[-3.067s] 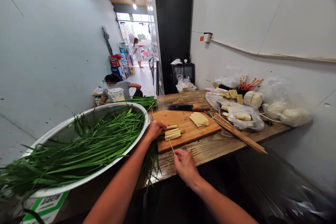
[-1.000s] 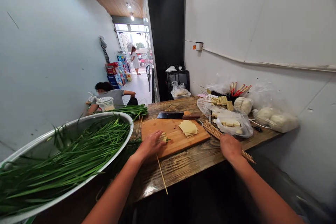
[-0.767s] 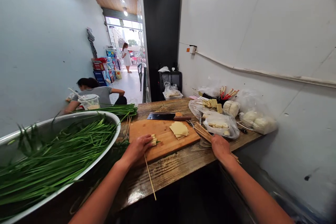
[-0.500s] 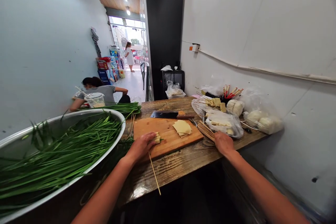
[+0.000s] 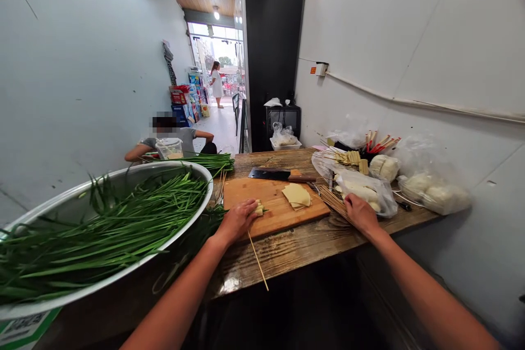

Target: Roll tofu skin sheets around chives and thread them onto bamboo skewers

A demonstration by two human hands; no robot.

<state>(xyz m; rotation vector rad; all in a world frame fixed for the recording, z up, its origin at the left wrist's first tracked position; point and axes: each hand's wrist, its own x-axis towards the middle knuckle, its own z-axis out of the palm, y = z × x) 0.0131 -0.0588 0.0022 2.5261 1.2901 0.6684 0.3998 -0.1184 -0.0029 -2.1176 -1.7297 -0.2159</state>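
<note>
The left hand (image 5: pixel 238 220) pressed down on a small stack of tofu-skin rolls (image 5: pixel 258 208) at the near edge of the cutting board (image 5: pixel 274 205), a bamboo skewer (image 5: pixel 258 261) already run through them and jutting out over the worktop (image 5: pixel 287 249). The right hand (image 5: pixel 361 213) rested on the bundle of loose skewers (image 5: pixel 333 200) beside the board; whether its fingers had closed on one could not be told. Threading looked under way; picking a single stick cleanly seemed the next need.
</note>
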